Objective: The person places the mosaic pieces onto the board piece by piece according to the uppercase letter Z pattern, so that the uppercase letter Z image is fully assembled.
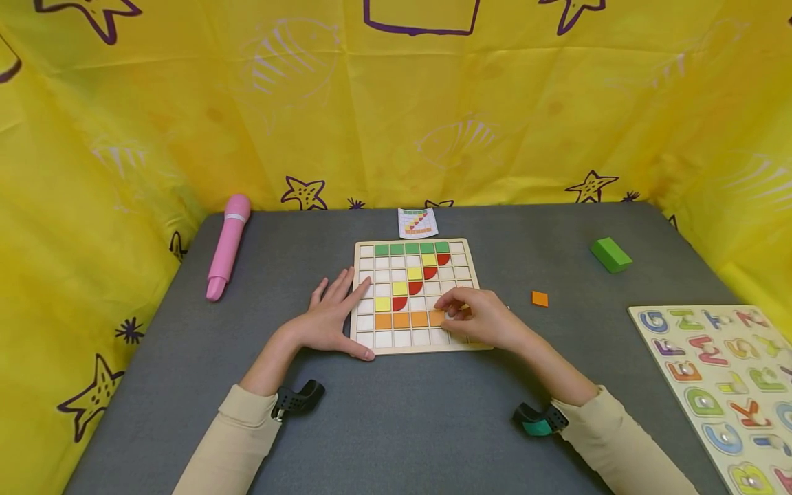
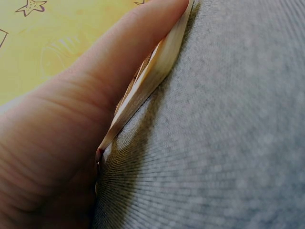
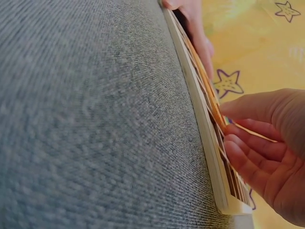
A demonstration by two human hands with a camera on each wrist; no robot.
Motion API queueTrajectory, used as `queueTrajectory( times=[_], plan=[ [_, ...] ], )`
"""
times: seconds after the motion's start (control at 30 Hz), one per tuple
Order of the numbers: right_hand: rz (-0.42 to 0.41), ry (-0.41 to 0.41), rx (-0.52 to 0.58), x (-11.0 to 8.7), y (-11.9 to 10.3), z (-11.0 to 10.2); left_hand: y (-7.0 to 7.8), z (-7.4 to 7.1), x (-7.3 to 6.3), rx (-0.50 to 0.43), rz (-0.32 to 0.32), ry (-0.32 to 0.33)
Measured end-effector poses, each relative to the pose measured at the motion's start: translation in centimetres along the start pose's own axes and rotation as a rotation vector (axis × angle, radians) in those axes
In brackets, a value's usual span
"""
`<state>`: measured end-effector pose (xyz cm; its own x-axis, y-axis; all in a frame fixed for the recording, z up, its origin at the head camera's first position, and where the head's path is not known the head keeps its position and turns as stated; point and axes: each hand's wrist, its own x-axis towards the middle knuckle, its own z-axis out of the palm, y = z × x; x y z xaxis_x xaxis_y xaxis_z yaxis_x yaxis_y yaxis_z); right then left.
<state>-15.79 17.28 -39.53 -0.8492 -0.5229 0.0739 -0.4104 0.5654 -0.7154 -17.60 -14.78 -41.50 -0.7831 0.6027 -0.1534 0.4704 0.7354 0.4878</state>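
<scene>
A wooden grid board [image 1: 427,348] lies in the middle of the table. It carries a row of green tiles [image 1: 411,249] at the top, a diagonal of yellow squares [image 1: 399,289] and red quarter-round tiles [image 1: 416,288], and an orange row lower down. My left hand [image 1: 328,316] rests at the board's left side with fingers spread, the thumb at its lower left corner. Over the right end of the orange row, my right hand [image 1: 485,317] pinches an orange square tile [image 1: 436,318] between thumb and fingers, close on its cell. In the right wrist view, the fingertips partly cover this tile.
A small pattern card [image 1: 417,223] lies behind the board. To the right are a loose orange tile [image 1: 540,299], a green block [image 1: 611,255] and a letter puzzle board [image 1: 677,364]. A pink microphone-shaped thing [image 1: 227,247] lies at the left. Yellow cloth [image 1: 396,124] hangs around the table.
</scene>
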Motion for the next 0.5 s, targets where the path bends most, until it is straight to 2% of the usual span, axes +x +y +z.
queueTrajectory(
  times=[0.23,0.5],
  plan=[
    [-0.011,0.03,-0.005,-0.3,0.3,-0.4,0.1,0.0,0.0,-0.005,-0.001,-0.004],
    [0.055,0.1,-0.059,-1.6,1.8,-2.4,0.2,-0.1,0.0,-0.008,0.001,-0.007]
  ],
)
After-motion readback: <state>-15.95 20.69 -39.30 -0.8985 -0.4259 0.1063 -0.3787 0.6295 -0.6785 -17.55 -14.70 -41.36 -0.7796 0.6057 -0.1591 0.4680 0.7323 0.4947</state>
